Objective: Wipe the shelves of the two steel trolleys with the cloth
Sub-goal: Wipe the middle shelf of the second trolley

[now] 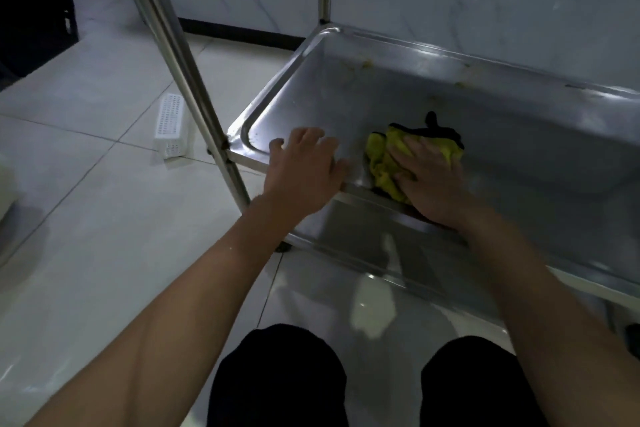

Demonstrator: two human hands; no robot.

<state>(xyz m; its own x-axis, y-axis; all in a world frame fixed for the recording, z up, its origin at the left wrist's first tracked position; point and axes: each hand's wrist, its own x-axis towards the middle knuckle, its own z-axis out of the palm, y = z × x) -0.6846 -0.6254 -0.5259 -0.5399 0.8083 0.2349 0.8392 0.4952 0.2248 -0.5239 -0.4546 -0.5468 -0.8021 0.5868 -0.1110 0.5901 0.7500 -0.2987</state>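
A low steel trolley shelf [450, 90] with a raised rim fills the right half of the view. A crumpled yellow cloth with a black edge [382, 158] lies on the shelf near its front rim. My right hand [429, 180] presses flat on the cloth, fingers spread over it. My left hand [304, 166] rests on the shelf's front rim near the left corner, its fingers curled over the edge. Small yellowish stains show on the shelf's far side [365, 63].
Two steel uprights [180, 55] rise from the shelf's left corners. A white perforated plastic piece [169, 125] lies on the tiled floor to the left. A dark object [31, 17] stands at the far left. My knees [280, 378] are at the bottom edge.
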